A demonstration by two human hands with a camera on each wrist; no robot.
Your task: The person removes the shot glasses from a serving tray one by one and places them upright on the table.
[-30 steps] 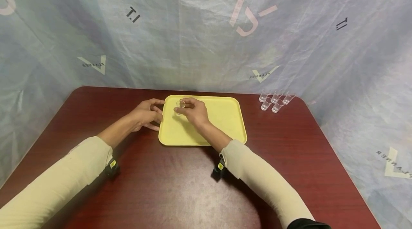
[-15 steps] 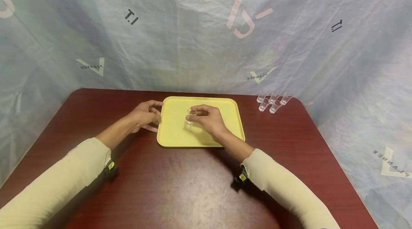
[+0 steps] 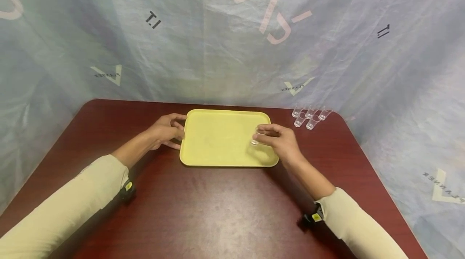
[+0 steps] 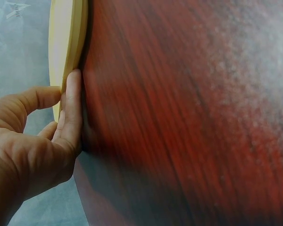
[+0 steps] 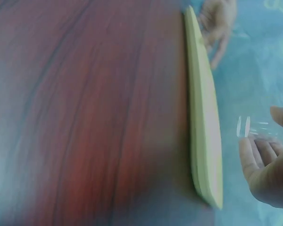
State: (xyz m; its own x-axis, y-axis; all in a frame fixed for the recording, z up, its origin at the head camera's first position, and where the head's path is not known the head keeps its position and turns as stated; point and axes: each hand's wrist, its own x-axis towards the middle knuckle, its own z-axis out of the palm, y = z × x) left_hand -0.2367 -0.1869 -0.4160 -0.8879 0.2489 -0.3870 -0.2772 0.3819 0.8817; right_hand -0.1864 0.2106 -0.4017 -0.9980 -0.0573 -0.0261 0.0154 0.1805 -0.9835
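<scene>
In the head view my right hand (image 3: pixel 281 142) pinches a small clear shot glass (image 3: pixel 255 141) between thumb and fingers, over the right part of a yellow tray (image 3: pixel 221 140). The glass is tilted slightly and looks raised above the tray; a shadow falls beneath the hand. The right wrist view shows the glass (image 5: pixel 254 127) between the thumb and the other fingers. My left hand (image 3: pixel 165 131) holds the tray's left edge. In the left wrist view its thumb touches the tray rim (image 4: pixel 68 42), with a finger low along the outer side.
Several clear shot glasses (image 3: pixel 308 117) stand grouped at the table's far right corner. The dark red table (image 3: pixel 218 206) ends at a grey printed curtain (image 3: pixel 203 49), which rises behind it and along both sides.
My right hand has carried the shot glass rightward, from the tray's far left part over its middle to its right part. The left hand has stayed at the tray's left edge.
</scene>
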